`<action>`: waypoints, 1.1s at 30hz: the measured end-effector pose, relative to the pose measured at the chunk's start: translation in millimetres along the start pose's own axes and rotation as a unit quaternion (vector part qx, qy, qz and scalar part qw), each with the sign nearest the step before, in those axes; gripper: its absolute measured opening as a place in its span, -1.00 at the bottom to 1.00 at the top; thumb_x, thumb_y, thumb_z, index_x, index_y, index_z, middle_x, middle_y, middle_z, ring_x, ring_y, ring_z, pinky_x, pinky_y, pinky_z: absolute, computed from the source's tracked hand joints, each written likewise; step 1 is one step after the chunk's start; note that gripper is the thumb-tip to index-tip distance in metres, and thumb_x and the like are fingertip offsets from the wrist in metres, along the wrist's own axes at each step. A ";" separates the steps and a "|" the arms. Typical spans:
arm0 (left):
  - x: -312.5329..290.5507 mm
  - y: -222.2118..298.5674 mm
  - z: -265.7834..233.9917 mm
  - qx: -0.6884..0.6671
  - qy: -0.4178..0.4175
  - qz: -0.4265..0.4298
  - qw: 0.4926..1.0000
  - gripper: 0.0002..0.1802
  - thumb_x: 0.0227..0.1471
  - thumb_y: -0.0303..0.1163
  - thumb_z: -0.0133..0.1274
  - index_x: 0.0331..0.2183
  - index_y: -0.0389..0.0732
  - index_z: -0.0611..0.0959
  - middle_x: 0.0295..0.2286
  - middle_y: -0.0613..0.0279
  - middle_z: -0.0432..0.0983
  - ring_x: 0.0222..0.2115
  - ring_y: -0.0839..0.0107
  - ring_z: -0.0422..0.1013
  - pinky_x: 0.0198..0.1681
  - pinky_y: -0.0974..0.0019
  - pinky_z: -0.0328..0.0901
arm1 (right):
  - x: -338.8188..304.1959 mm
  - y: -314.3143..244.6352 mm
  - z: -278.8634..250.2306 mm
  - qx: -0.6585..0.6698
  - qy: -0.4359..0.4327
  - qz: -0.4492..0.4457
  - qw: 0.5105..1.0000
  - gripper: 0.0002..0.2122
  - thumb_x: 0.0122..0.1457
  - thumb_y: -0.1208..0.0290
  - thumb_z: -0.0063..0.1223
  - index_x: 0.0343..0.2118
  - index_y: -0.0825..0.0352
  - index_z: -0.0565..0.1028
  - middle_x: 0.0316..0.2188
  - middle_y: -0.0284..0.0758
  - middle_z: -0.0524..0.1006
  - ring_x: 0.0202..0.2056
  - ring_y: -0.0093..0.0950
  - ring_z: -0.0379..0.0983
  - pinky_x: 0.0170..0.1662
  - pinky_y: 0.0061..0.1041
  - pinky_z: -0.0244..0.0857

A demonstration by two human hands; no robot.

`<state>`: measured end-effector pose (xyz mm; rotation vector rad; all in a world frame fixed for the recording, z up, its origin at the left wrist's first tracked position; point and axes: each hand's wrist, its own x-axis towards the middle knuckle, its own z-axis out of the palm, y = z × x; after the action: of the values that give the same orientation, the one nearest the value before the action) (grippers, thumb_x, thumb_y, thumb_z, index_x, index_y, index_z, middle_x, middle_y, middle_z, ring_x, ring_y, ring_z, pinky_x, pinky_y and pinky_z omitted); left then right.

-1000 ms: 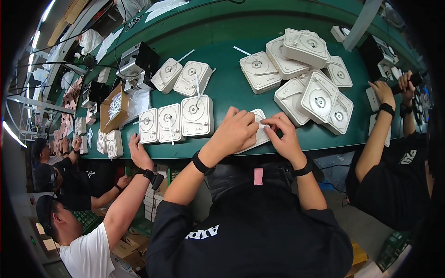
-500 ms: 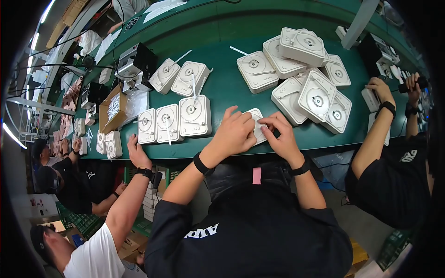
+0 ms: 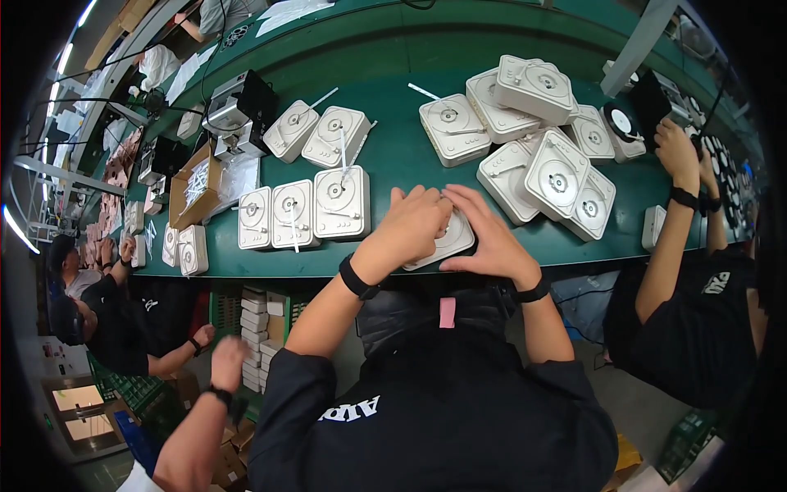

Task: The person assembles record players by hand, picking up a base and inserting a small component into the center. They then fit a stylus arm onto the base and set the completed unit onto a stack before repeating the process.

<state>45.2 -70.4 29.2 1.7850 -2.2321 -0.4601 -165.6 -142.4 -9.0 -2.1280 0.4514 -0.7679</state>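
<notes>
A white record-player-shaped unit (image 3: 453,243) lies at the table's near edge in front of me, partly hidden by my hands. My right hand (image 3: 496,242) holds its right side, thumb along the near edge and fingers over the far edge. Above the unit's left part, my left hand (image 3: 412,228) is closed with its fingers bent down onto the top. What those fingertips hold, if anything, is hidden. Left of my hands stands a similar white unit (image 3: 342,205) with a white strip sticking up from it. To the right, several more units lie in a pile (image 3: 557,176).
An open cardboard box (image 3: 195,190) of white strips stands at the left, beside a clear plastic bag (image 3: 240,184). Two strip-bearing units (image 3: 292,131) lie farther back. A metal post (image 3: 639,49) rises at the far right. Co-workers' arms (image 3: 679,172) flank me on both sides.
My right hand has gone from pinching over the unit to spreading around its right side. The unit now lies turned. A co-worker's hand at my left has pulled back from the table.
</notes>
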 end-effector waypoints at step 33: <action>131.0 -61.5 -9.2 0.104 0.100 0.003 0.989 -0.27 -0.19 -0.13 0.51 0.00 -0.27 0.63 -0.06 -0.03 0.56 0.00 -0.07 0.53 0.01 -0.04 0.49 | -35.9 -43.0 5.1 -0.265 0.041 0.183 0.946 0.05 -0.13 0.34 0.62 0.48 0.33 0.25 0.32 0.04 0.28 0.14 0.16 0.50 0.16 -0.05 0.49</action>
<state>74.9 -211.4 12.9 1.8313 -2.2097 -0.0425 -186.8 -93.7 9.4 -2.3920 1.1715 -0.5595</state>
